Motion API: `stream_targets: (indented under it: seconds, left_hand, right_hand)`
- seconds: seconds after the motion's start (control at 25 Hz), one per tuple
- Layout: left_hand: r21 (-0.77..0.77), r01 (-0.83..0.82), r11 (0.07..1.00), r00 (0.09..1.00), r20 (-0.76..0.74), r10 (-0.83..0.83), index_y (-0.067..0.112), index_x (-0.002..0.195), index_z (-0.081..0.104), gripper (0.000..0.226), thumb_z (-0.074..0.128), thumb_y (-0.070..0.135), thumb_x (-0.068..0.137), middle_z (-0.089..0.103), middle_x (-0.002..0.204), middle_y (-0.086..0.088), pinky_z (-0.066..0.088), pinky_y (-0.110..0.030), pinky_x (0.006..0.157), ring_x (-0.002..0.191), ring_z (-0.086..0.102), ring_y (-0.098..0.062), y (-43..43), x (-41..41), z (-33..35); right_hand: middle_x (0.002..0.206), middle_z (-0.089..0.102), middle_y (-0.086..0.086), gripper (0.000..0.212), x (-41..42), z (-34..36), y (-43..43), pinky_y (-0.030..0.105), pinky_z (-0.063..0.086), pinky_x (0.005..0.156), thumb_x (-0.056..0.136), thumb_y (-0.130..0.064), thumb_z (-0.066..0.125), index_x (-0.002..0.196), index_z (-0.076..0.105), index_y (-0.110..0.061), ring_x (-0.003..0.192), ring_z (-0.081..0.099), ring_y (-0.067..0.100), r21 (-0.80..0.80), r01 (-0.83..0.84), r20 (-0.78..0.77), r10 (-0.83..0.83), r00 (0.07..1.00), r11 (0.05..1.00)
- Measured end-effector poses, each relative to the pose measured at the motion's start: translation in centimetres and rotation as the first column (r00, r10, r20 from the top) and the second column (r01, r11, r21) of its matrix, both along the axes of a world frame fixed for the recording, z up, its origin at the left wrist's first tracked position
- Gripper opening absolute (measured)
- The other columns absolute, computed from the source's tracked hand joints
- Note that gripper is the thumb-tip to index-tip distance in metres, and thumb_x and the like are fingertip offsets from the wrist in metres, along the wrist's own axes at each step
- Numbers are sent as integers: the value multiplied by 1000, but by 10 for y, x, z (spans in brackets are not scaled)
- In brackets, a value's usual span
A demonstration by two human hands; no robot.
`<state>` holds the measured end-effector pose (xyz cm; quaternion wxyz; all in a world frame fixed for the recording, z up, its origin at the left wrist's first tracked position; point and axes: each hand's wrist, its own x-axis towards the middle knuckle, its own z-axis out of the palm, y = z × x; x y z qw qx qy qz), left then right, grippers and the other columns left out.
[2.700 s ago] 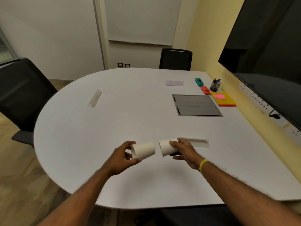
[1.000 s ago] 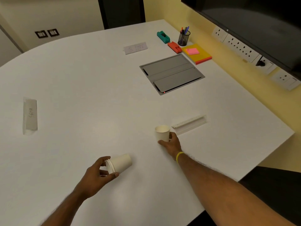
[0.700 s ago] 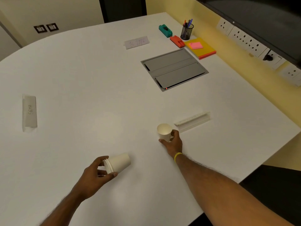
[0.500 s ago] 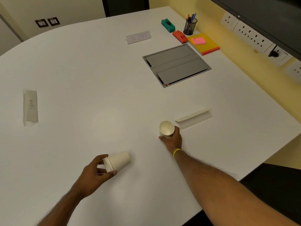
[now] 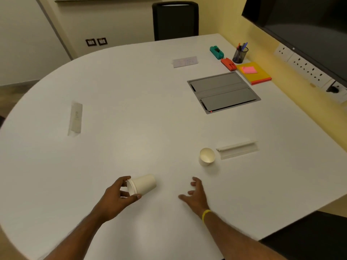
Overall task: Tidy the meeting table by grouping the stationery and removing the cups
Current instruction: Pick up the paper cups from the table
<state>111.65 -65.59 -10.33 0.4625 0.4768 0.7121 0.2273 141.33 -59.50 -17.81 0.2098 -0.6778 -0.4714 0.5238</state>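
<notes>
A: Checking the left hand (image 5: pixel 116 197)?
B: Gripping what look like nested cups (image 5: pixel 143 185) at the rim end, holding them sideways low over the desk (image 5: pixel 131 109)
A: Checking the right hand (image 5: pixel 195 194)?
B: Hovering open, spreading its fingers, holding nothing; noting the lone cup (image 5: pixel 206 156) standing upright just beyond it, untouched, beside a folded name card (image 5: pixel 236 149)
A: Advising on the pickup?
B: Closing lightly round the wall below the rim, then seating it squarely into the nested cups, keeping clear of the card

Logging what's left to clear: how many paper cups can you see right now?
2. One cup lies sideways in the left hand; the other cup stands free on the table beside a folded card. More may be nested inside the held one.
</notes>
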Motion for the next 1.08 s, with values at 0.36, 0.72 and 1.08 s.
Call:
stream_targets:
  seconds: [0.36,0.72,1.08]
  left_hand:
    - [101,4,995,1000,-15,-3,38,126,47,72,85,49,66,58,117,13,54,-21,70,88,69,-10,-75,-74,20]
    - [173,-55,983,998,-8,57,38,130,44,75,82,49,67,57,118,14,53,-21,71,90,68,-11,-193,-220,37]
    - [194,-266,944,964,33,264,29,136,41,73,83,30,76,56,124,3,59,-41,84,98,67,-18,-232,-350,53]
  right_hand:
    - [150,40,6,90,-186,73,-70,35,19,119,73,-38,81,147,37,-14,140,35,23,503,-792,493,638,592,346]
    - [128,59,3,64,-330,102,-163,35,39,102,79,-38,77,133,52,-15,114,55,22,506,-827,606,581,543,245]
    - [121,60,-2,68,-405,109,-135,35,47,90,67,-37,82,126,51,-22,108,57,23,433,-649,464,463,755,626]
